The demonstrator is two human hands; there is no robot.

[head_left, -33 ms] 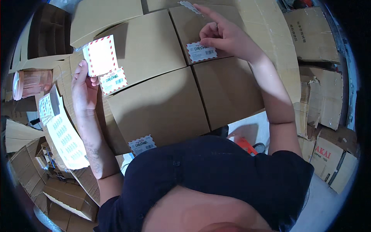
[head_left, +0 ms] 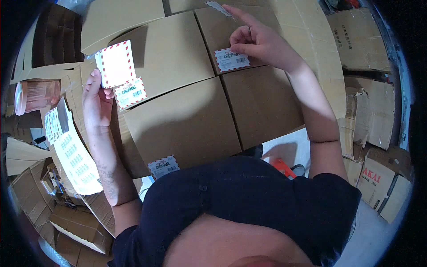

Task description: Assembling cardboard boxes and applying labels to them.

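Observation:
My left hand is closed round the edge of a stack of white labels with red-striped borders, thumb at its left side. Just below that stack, a printed label lies at the left edge of a brown carton. Over the far right carton, my right hand has its index finger stretched forward and the other fingers curled. A thin label, seen tilted, clings at that fingertip. The right thumb touches another label on the same carton. One more label sits on the near left carton.
A near right carton completes the close-set group. On the left are label sheets, a pinkish clear jar and a divided cardboard box. Folded cartons stand at the right. An orange-red object is below, by the floor.

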